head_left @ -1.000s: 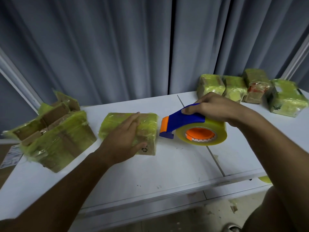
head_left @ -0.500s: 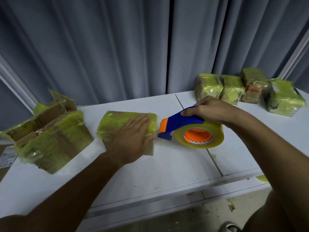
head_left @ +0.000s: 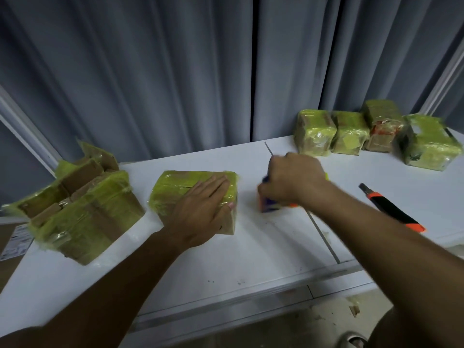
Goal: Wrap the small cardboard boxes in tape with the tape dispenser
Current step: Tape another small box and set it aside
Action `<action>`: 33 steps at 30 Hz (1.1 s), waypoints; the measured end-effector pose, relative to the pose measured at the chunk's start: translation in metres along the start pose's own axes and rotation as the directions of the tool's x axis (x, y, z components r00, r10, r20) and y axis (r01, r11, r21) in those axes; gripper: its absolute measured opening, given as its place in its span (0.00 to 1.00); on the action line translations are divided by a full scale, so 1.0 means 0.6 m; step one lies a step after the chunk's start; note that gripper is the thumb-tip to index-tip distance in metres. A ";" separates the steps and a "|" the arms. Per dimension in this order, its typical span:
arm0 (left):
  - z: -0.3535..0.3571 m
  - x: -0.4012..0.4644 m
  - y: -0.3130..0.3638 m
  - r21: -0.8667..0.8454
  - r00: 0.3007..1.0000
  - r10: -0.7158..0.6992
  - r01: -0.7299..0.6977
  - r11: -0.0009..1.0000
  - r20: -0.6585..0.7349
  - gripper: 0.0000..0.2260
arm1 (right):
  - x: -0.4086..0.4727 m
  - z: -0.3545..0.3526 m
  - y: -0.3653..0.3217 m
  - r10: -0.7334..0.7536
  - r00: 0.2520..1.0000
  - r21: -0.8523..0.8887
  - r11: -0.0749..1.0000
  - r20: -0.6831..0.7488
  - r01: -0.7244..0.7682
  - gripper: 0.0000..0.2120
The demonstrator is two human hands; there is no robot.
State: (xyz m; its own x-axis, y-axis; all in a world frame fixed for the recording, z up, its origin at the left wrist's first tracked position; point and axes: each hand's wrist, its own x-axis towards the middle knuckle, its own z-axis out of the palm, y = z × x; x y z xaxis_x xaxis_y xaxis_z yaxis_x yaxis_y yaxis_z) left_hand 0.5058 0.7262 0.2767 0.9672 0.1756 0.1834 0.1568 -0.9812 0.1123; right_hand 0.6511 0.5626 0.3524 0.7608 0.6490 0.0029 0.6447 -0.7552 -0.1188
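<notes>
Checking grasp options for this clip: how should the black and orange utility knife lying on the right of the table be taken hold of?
Grip the utility knife across its black middle, coming from above. It lies flat on the white table, slanting from far-left to near-right, so fingers should close across its narrow width. It lies apart from the wrapped boxes, but the right hand, nearest it, already holds the tape dispenser.

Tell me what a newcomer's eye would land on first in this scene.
First, the two hands at the centre: the left hand lies flat on a yellow-taped box, while the right hand grips the blurred blue and orange tape dispenser just right of it. Next, the row of four wrapped boxes at the table's back right, and the open, tape-covered carton at the left edge.
</notes>
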 end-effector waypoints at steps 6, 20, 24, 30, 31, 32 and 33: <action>-0.005 0.003 0.006 -0.030 0.998 -0.063 0.062 0.998 -0.020 0.40 | 0.026 -0.005 0.009 0.037 0.998 0.111 0.993 -0.046 -0.032 0.19; 0.011 0.036 0.035 -0.288 0.921 -0.290 0.213 0.934 -0.259 0.08 | 0.003 0.009 0.010 0.037 0.999 0.209 0.977 -0.010 -0.034 0.19; 0.013 0.038 0.042 -0.282 0.918 -0.283 0.204 0.937 -0.278 0.10 | -0.002 0.004 0.022 0.042 0.999 0.212 0.977 -0.031 -0.034 0.19; 0.010 0.033 0.036 -0.407 0.946 -0.249 0.147 0.901 -0.210 0.08 | -0.006 -0.005 0.039 0.050 0.995 0.238 0.971 -0.083 -0.029 0.20; 0.010 0.030 0.035 -0.432 0.952 -0.235 0.130 0.892 -0.198 0.08 | -0.007 -0.007 0.041 0.052 0.995 0.239 0.971 -0.086 -0.030 0.20; 0.009 0.028 0.035 -0.460 0.958 -0.221 0.115 0.880 -0.184 0.08 | -0.007 -0.008 0.044 0.051 0.995 0.239 0.971 -0.088 -0.029 0.20; 0.008 0.024 0.033 -0.488 0.962 -0.210 0.102 0.867 -0.172 0.07 | -0.008 -0.010 0.047 0.051 0.995 0.240 0.970 -0.085 -0.029 0.20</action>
State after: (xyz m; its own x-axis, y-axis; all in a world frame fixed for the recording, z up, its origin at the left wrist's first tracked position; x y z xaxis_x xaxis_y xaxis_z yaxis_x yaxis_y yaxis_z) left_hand 0.5240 0.7091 0.2769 0.8635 0.3886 0.3214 0.1369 -0.7940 0.5922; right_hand 0.6660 0.5379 0.3550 0.7962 0.5995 0.0813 0.5854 -0.7294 -0.3540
